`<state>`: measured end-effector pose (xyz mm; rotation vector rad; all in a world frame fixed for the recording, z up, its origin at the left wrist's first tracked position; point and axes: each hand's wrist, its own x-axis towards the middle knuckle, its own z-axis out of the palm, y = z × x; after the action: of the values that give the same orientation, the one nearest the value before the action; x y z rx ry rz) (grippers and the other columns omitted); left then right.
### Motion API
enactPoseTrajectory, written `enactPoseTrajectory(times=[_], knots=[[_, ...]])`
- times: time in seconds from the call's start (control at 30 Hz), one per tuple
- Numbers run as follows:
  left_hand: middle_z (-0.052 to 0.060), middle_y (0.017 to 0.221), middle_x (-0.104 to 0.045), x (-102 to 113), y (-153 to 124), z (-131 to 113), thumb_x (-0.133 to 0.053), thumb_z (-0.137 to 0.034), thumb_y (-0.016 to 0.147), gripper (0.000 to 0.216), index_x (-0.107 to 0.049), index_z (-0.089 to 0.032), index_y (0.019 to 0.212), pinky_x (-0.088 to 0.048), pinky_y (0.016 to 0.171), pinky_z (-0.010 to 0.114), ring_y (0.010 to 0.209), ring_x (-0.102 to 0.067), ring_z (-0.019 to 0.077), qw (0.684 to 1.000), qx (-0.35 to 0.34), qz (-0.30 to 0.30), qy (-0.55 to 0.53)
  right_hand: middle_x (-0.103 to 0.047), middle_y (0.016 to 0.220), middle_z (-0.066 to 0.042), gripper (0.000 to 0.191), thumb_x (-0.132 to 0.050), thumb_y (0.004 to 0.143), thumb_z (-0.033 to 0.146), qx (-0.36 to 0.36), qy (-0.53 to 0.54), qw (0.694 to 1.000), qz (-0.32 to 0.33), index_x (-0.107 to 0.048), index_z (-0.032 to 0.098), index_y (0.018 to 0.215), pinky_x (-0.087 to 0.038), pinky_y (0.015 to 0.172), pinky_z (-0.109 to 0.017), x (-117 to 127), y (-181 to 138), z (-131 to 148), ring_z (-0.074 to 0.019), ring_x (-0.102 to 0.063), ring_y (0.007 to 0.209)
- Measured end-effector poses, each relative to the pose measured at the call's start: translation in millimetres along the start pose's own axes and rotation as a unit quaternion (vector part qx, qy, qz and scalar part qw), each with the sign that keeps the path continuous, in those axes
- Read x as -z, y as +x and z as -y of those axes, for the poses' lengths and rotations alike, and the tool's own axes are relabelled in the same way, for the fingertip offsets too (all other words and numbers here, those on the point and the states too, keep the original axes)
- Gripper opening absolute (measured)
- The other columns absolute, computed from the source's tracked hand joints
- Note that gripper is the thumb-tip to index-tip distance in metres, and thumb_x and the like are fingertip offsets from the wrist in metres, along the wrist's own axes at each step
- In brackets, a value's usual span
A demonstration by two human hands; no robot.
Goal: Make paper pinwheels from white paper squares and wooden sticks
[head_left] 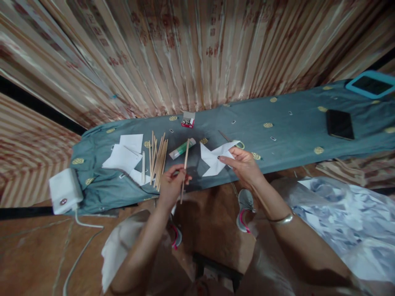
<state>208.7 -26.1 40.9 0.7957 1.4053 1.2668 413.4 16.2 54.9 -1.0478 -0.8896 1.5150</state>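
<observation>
Between the fingers of my left hand (173, 183) is a thin wooden stick (187, 154), tilted nearly upright. My right hand (245, 164) pinches a white paper pinwheel (212, 159) at its right side, with the thumb near a small dark pin at its middle. Stick and pinwheel are apart. Left of my left hand lie several more wooden sticks (159, 158) in a loose row. A green and white glue tube (182, 149) rests behind the held stick. Behind the pinwheel, scissors (239, 144) with a pale handle are partly hidden.
White paper sheets (123, 158) and a white pen-like stick (143, 167) lie at left. A small open box of pins (188, 119) stands at the back. A white power box (64, 191), dark phone (340, 124) and blue-framed tablet (372, 84) sit outward. Cut paper (348, 226) fills the lower right.
</observation>
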Motion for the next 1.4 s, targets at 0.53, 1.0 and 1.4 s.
enactPoseTrajectory(times=[0.53,1.0,1.4], knots=[[-0.002,0.062,-0.059,-22.4,-59.8,103.8,-0.086,-0.055,0.060,0.046,-0.075,-0.017,0.083,-0.029,0.046,0.018,0.047,-0.038,0.0038,0.966,0.192,-0.063,-0.159,-0.073,0.086,0.001,0.015,-0.063,0.083,0.012,0.111,-0.377,0.909,0.138,-0.071,0.024,0.087,-0.052,0.073,-0.026,1.6,-38.8,-23.4,-0.0150,-0.069,0.080],[-0.003,0.053,-0.051,-20.0,-62.9,111.6,-0.075,-0.061,0.074,0.045,-0.080,-0.019,0.090,-0.036,0.053,0.022,0.051,-0.043,0.0091,0.978,0.192,-0.042,-0.065,-0.073,0.089,0.000,0.020,-0.060,0.086,0.007,0.161,-0.461,0.862,0.136,-0.066,0.025,0.091,-0.053,0.078,-0.025,-3.5,-20.4,-38.8,-0.0142,-0.069,0.084],[0.002,0.065,-0.060,-20.5,-61.1,117.5,-0.082,-0.054,0.065,0.042,-0.078,-0.015,0.079,-0.039,0.049,0.020,0.052,-0.047,0.0097,0.969,0.204,-0.088,-0.105,-0.074,0.079,-0.001,0.009,-0.076,0.081,0.029,-0.035,-0.238,0.965,0.104,-0.072,0.021,0.082,-0.052,0.059,-0.021,-6.1,-21.7,-23.5,-0.0133,-0.067,0.066]])
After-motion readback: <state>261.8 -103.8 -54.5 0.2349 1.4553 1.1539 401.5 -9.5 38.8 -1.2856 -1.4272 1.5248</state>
